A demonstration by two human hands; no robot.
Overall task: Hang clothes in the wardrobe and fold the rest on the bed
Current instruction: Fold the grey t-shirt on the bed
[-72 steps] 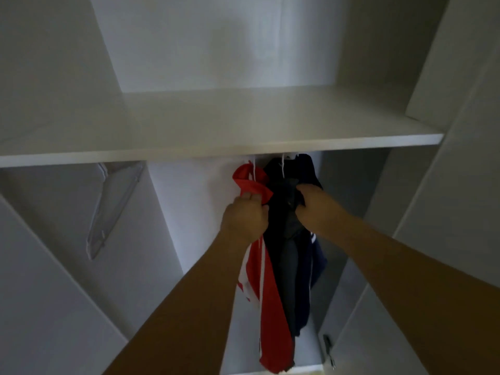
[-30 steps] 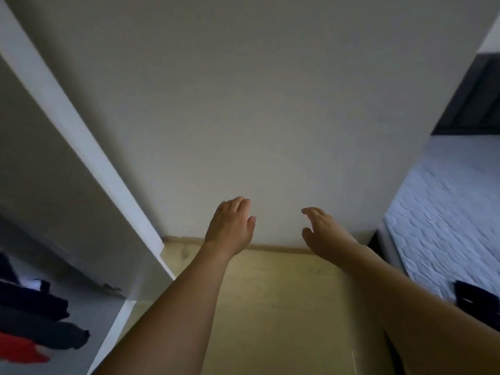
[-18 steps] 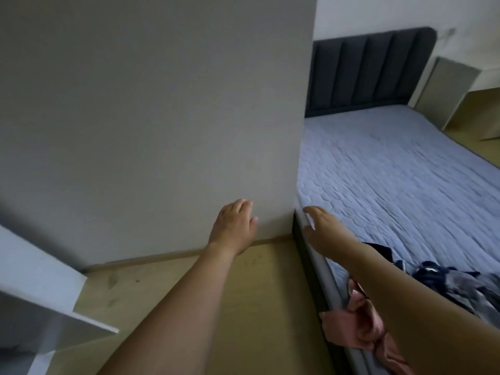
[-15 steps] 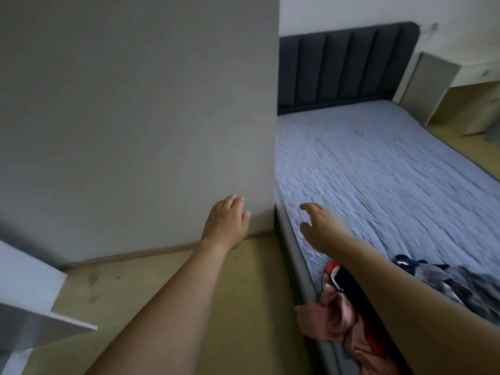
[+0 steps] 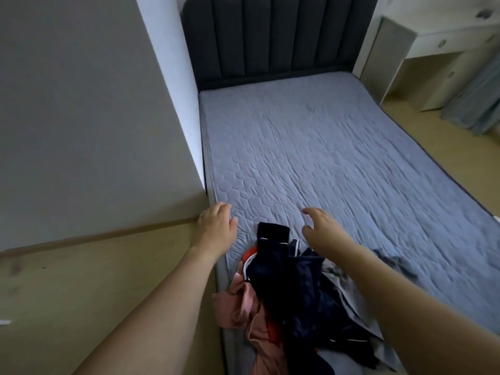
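Bed (image 5: 311, 147): quilted grey-blue cover stitched in hexagons, dark channelled headboard (image 5: 270, 36) at the far end.
Clothes pile (image 5: 292, 293): crumpled navy, pink and red fabric heaped at the bed's near left edge.
Left hand (image 5: 216, 228): held over that edge, fingers loosely curled, nothing held.
Right hand (image 5: 322, 226): held above the pile, fingers spread, nothing gripped.
Writing: none legible.
Open room: most of the bed beyond the pile is bare.

Clothes pile (image 5: 292, 293) on bed (image 5: 338, 163) near edge; headboard (image 5: 270, 36) behind; wall (image 5: 89, 117) left.
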